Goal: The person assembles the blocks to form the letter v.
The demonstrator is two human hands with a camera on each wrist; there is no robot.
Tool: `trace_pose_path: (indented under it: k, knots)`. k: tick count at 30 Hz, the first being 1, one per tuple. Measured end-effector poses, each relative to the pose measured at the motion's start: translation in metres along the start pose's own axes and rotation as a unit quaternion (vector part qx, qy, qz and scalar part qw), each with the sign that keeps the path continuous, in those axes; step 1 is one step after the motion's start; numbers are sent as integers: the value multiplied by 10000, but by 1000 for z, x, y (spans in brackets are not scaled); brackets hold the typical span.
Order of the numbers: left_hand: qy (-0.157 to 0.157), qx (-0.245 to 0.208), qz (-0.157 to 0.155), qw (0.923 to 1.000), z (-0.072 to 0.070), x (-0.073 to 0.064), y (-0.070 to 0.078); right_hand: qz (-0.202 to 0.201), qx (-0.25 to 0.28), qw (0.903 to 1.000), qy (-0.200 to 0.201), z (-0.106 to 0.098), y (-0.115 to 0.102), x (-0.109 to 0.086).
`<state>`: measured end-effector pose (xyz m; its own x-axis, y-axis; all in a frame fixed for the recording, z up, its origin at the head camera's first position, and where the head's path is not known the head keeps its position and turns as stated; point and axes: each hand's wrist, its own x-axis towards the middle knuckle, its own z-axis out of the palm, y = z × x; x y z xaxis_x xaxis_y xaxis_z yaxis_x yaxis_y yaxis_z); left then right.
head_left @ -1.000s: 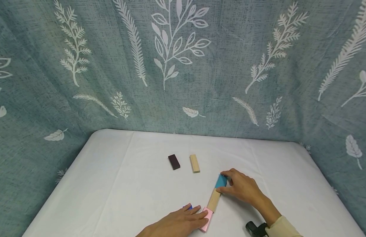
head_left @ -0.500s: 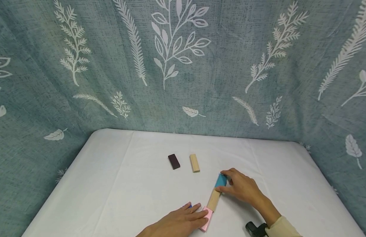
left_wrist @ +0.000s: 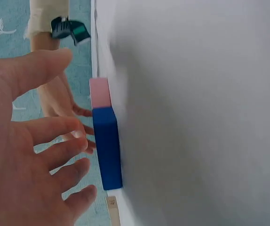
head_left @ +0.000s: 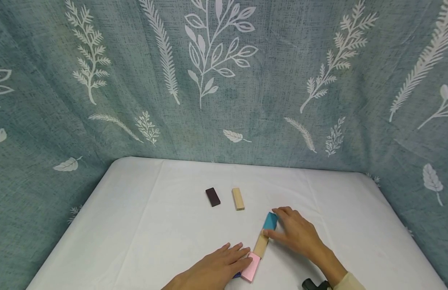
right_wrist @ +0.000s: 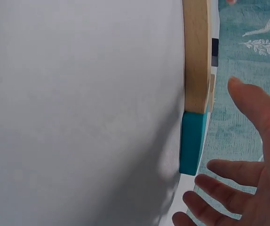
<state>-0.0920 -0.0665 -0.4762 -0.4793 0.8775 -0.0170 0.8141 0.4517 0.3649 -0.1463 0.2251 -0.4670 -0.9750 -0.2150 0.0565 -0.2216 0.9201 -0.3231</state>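
A row of blocks runs diagonally across the white table: a turquoise block [head_left: 270,221] at the far end, a plain wooden block [head_left: 260,246] in the middle and a pink block [head_left: 251,269] nearest me. Against the pink one's left side lies a dark blue block [left_wrist: 107,150], mostly hidden under my left hand [head_left: 214,268] in the head view. That hand's fingers are spread and hold nothing, its tips close to the pink and blue blocks. My right hand [head_left: 298,233] hovers beside the turquoise and wooden blocks, thumb and fingers apart, gripping nothing.
Farther back on the table [head_left: 166,225] lie a dark brown block [head_left: 213,197] and another plain wooden block [head_left: 238,199], apart from each other. A blue-green leaf-patterned cloth [head_left: 224,80] hangs behind the table. Something black [head_left: 312,284] is at my right wrist.
My right hand has loosened from the turquoise block and drawn slightly right. My left hand has shifted a little away and left, uncovering more of the pink block and the blue block's near end.
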Motion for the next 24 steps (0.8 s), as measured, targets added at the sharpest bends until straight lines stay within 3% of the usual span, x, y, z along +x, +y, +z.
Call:
trace_pose_path:
  k: [3,8,13,16,24]
  knots:
    - [24,-189,-317,9993,-3,-1,-2,-14,12,10000,3,1,-1,-3]
    - [311,-19,-504,9982,-4,-3,-6,-3,41,10000,-47,3,-3,-6]
    - [320,-507,-824,9948,-6,-3,-11,47,68,9999,-97,4,-8,-9]
    - [399,-603,-905,9933,-7,-3,-15,164,33,9997,-164,4,-14,-12]
    - [788,-302,-866,9927,-10,-6,-24,262,-53,9993,-246,11,-36,-20]
